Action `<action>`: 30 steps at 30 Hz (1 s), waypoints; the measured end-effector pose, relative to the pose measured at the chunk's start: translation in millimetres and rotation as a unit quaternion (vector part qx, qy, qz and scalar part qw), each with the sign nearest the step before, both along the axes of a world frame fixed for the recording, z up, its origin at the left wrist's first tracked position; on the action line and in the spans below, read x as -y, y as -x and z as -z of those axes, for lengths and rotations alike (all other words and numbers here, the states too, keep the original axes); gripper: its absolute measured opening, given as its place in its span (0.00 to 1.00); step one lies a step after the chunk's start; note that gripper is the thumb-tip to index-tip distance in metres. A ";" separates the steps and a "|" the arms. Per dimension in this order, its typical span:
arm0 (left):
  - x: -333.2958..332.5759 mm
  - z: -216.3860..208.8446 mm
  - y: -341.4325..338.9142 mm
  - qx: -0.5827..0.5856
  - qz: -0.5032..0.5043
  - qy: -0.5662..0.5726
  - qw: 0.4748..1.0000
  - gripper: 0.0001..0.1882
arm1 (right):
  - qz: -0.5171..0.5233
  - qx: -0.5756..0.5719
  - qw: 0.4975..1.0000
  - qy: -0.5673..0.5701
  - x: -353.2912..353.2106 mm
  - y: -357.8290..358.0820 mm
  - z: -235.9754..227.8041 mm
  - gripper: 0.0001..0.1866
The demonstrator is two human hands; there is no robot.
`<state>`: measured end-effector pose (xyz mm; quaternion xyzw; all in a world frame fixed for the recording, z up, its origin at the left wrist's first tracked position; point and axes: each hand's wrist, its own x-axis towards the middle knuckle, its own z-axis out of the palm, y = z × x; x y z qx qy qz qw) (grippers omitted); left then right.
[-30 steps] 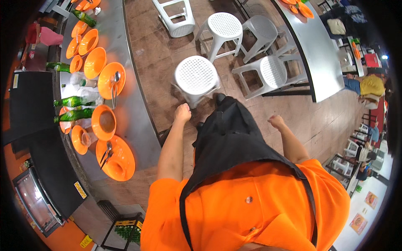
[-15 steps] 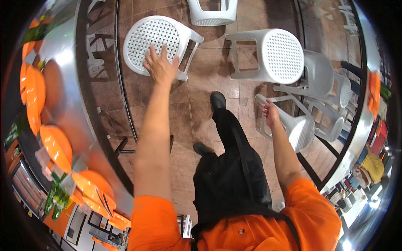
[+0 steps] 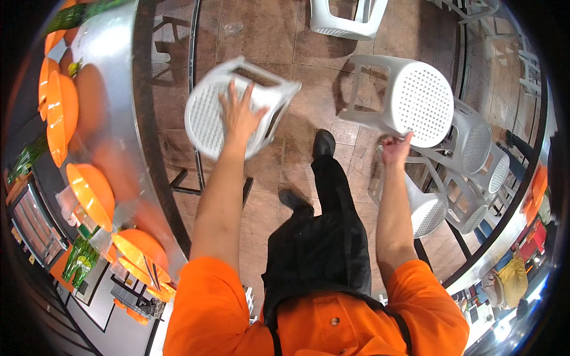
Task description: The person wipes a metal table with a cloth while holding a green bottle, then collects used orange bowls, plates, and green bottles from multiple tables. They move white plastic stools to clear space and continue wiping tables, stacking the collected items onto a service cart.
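My left hand [image 3: 242,115] lies with fingers spread on the perforated round seat of a white plastic stool [image 3: 208,115], which looks tilted and a little blurred, its legs toward the upper right. At the right, my right hand [image 3: 396,151] has its fingers curled, and its thumb meets the seat edge of another white stool [image 3: 423,104], lying on its side. Just below that hand is a lower white stool [image 3: 427,215]. Which of these two stools the curled fingers grip is hard to tell.
Along the left runs a metal counter [image 3: 113,89] with several orange bowls [image 3: 90,194]. Another white stool [image 3: 344,26] is at the far side, and more stools [image 3: 469,139] crowd under the right table edge [image 3: 504,240]. A black table foot [image 3: 185,183] sits on the tiled floor.
The left stool has turned and come nearer under my left hand. My right hand has moved up from the lower stool's leg to the edge of the stool above it. The view has shifted.
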<state>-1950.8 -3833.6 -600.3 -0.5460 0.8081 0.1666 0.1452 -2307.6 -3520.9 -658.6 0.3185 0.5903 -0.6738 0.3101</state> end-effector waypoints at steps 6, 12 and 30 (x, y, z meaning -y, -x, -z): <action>-170.3 -16.5 -145.7 -0.049 -0.112 -0.012 0.992 0.46 | -0.086 0.028 0.996 0.019 62.6 -180.7 -40.9 0.23; -208.4 -7.2 -152.6 -0.053 -0.299 -0.037 0.952 0.48 | -0.404 -0.057 0.911 -0.061 127.5 -265.4 -19.7 0.49; -190.4 43.5 -226.9 0.008 -0.386 -0.039 0.921 0.46 | -0.748 -0.146 0.645 -0.062 253.5 -398.0 6.3 0.55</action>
